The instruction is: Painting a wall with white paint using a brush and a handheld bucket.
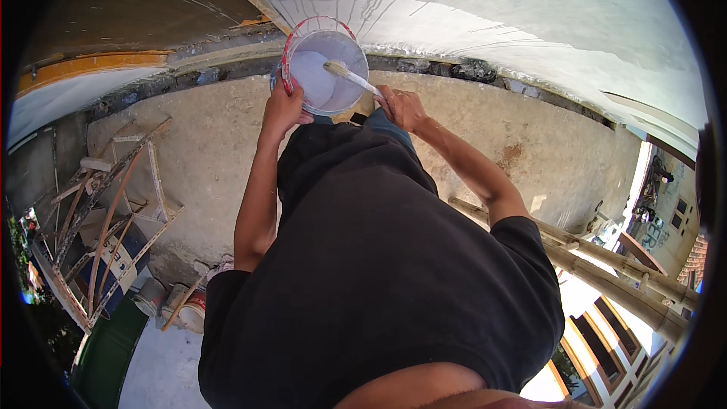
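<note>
My left hand (285, 111) is closed on the near left side of a paint bucket (350, 47), its fingers at the rim. The bucket is tilted so its mouth faces me, and whitish paint (310, 79) lies inside. A red-marked handle or rim band arches over its far side. With my right hand (403, 108) I grip the handle of a paintbrush (353, 79). The pale bristles reach over the bucket's mouth, near the paint; whether they touch it I cannot tell.
Ahead stands a white wall (485, 15) with drip streaks at its foot, beside a brown panel (136, 11). A rusty metal frame (113, 212) stands at left, with several buckets (193, 310) behind it. Bamboo poles (606, 273) run along the right.
</note>
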The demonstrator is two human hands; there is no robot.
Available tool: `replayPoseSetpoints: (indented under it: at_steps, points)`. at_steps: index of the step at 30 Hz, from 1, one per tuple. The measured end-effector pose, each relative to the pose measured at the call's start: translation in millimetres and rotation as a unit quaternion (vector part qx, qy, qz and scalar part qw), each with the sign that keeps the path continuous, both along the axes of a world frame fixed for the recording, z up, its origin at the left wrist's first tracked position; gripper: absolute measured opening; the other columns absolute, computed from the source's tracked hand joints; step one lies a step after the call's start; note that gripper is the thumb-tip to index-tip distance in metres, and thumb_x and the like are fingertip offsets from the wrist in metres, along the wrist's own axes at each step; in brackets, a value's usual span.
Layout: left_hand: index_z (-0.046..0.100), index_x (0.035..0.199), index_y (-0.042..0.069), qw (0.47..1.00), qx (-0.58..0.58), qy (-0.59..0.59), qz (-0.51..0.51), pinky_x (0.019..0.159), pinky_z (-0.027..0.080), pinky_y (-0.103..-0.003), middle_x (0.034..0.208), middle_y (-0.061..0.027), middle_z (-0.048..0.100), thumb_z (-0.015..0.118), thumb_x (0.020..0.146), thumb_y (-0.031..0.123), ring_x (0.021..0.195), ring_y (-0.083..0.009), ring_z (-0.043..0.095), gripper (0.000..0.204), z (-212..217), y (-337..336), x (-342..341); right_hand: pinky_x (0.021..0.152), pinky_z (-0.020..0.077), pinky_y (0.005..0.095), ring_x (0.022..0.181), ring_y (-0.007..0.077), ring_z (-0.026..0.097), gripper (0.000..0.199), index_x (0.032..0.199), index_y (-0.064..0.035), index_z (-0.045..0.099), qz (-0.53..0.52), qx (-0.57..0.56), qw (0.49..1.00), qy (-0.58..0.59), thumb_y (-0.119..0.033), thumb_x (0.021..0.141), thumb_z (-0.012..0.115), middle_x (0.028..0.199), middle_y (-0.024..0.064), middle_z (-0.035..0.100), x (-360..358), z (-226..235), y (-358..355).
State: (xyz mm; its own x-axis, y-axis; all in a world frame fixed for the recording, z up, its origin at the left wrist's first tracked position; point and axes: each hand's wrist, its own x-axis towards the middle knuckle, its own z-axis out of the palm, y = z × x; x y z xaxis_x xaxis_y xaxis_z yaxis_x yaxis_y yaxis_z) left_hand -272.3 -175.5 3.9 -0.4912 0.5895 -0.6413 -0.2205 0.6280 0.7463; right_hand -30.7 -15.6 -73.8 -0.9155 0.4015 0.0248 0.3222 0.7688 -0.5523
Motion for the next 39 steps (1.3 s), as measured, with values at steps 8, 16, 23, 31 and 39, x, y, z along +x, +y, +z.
replayPoseSetpoints:
  at_steps: [8, 16, 23, 31, 39]
  points:
    - [0.027, 0.143, 0.009, 1.000, 0.009, 0.020, 0.017, 0.048, 0.061, -0.036, 0.096, -0.0225, 0.065, 0.044, 0.092, 0.012, 0.059, -0.0305, 0.069, 0.054, 7.6, 48.6, 60.7, 0.064, 0.0511, 0.0470, 0.077, 0.0373, 0.064, 0.022, 0.108, -0.0115, 0.050, 0.011, -0.026, 0.992, -0.121, -0.032, 0.099, 0.048, 0.083, 0.0147, 0.067, 52.6, 17.3, 54.7]
    - [0.029, 0.142, 0.009, 0.998, 0.007, 0.006, 0.055, 0.048, 0.061, -0.035, 0.096, -0.0217, 0.064, 0.047, 0.094, 0.017, 0.059, -0.0288, 0.069, 0.052, 9.2, 83.9, 108.1, 0.062, 0.0503, 0.0475, 0.077, 0.0374, 0.065, 0.021, 0.109, -0.0111, 0.051, 0.030, -0.001, 0.997, -0.074, -0.030, 0.098, 0.050, 0.083, 0.0159, 0.066, 94.5, 9.1, 101.9]
    - [0.027, 0.144, 0.010, 0.997, 0.004, 0.031, 0.073, 0.049, 0.061, -0.035, 0.098, -0.0225, 0.064, 0.048, 0.093, 0.016, 0.059, -0.0284, 0.069, 0.056, 17.8, 98.1, 139.4, 0.059, 0.0501, 0.0480, 0.073, 0.0383, 0.065, 0.021, 0.108, -0.0096, 0.050, 0.044, -0.005, 0.998, -0.053, -0.029, 0.099, 0.048, 0.079, 0.0161, 0.066, 115.8, 18.7, 124.3]
    - [0.015, 0.150, 0.012, 0.995, 0.010, 0.004, 0.095, 0.050, 0.061, -0.035, 0.099, -0.0235, 0.064, 0.046, 0.091, 0.014, 0.059, -0.0280, 0.069, 0.066, 14.7, 97.5, 155.5, 0.055, 0.0491, 0.0491, 0.066, 0.0391, 0.064, 0.021, 0.103, -0.0101, 0.047, 0.076, -0.003, 0.995, -0.065, -0.030, 0.099, 0.048, 0.072, 0.0154, 0.065, 124.1, 4.4, 131.0]
    - [0.019, 0.147, 0.008, 0.994, 0.002, 0.014, 0.109, 0.051, 0.061, -0.035, 0.098, -0.0239, 0.065, 0.047, 0.094, 0.016, 0.061, -0.0286, 0.069, 0.061, 13.1, 83.3, 160.1, 0.053, 0.0485, 0.0484, 0.064, 0.0381, 0.064, 0.021, 0.104, -0.0114, 0.047, 0.094, 0.009, 0.992, -0.085, -0.032, 0.100, 0.047, 0.071, 0.0155, 0.065, 122.5, -1.4, 125.6]
